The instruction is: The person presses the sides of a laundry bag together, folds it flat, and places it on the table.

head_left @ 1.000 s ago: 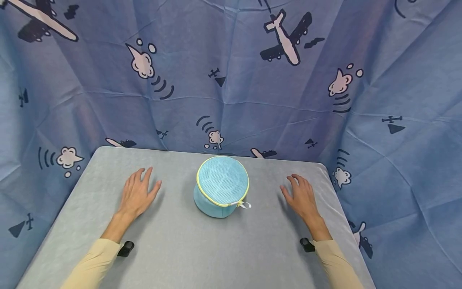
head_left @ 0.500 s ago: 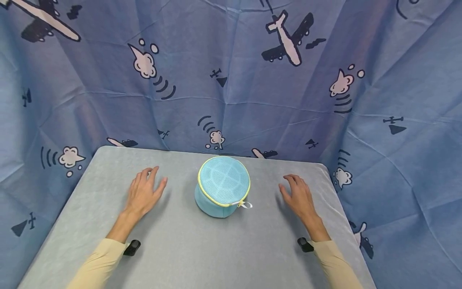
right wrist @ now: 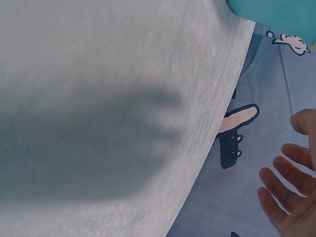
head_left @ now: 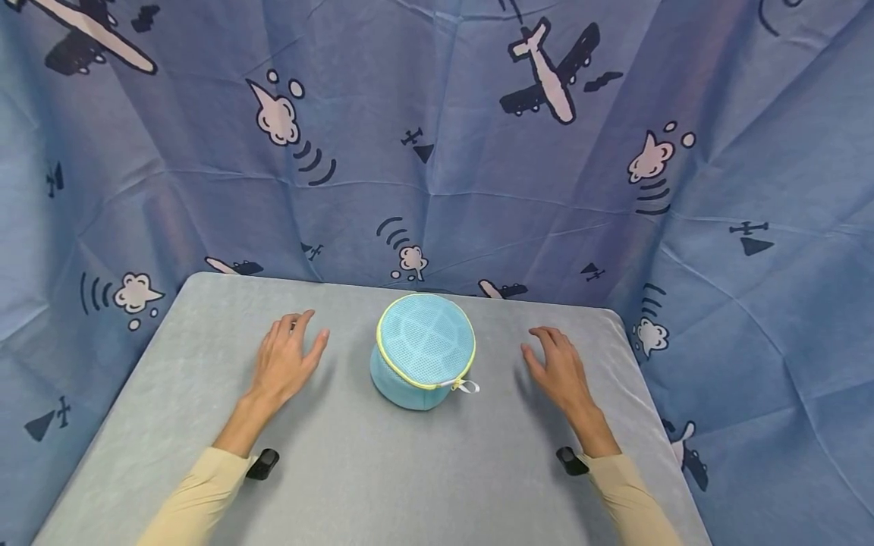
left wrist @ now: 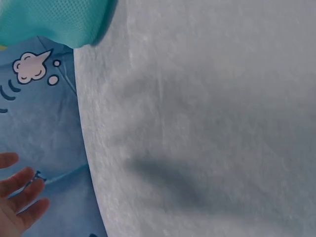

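A round light-blue mesh laundry bag with yellow piping stands upright near the middle of the table. Its zipper, with a white loop, faces the front right. To its left my left hand hovers above the table, fingers spread and relaxed, holding nothing. On the other side my right hand is likewise raised, its fingers loosely bent and apart from the bag. In the left wrist view the bag's teal side shows at the upper left, and in the right wrist view part of the bag fills the top right corner.
The table has a light grey cloth cover with rounded back corners. A blue curtain printed with planes and clouds hangs behind it and along both sides. Each wrist carries a small black camera, the left camera and the right camera.
My left hand has moved right, toward the bag. My right hand has shifted slightly left, so both are nearer to it. The bag stays in place; the head view has shifted slightly.
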`<state>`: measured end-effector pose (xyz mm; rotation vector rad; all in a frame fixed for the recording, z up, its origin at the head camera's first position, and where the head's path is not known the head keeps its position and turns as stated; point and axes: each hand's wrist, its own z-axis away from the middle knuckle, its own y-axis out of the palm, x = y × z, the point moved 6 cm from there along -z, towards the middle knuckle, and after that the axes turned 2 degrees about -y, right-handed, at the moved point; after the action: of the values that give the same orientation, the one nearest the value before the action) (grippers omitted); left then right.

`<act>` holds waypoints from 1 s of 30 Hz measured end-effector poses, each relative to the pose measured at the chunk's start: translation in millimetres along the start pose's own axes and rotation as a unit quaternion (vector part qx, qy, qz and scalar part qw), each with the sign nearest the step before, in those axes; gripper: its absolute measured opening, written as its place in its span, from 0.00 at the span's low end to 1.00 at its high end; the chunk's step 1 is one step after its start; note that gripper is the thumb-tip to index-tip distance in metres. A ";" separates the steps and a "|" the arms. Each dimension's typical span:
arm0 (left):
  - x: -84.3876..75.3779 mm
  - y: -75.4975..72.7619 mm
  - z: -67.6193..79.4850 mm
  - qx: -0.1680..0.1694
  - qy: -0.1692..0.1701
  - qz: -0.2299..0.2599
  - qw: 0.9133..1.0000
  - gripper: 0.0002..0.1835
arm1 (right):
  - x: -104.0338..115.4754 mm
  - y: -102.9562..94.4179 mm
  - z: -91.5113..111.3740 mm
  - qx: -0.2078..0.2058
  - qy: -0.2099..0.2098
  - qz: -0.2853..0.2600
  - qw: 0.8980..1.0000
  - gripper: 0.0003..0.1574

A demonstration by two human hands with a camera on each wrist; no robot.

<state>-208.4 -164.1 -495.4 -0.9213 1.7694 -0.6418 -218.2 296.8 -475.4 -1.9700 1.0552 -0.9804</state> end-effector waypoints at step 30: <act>-51.4 13.6 -7.7 -0.034 0.002 0.065 0.997 0.25 | 35.8 9.0 -19.1 0.004 0.006 -0.045 0.999 0.19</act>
<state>-208.8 -114.1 -476.0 -0.8425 1.8476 -0.5039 -223.9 257.5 -463.3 -2.0225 0.9749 -1.0437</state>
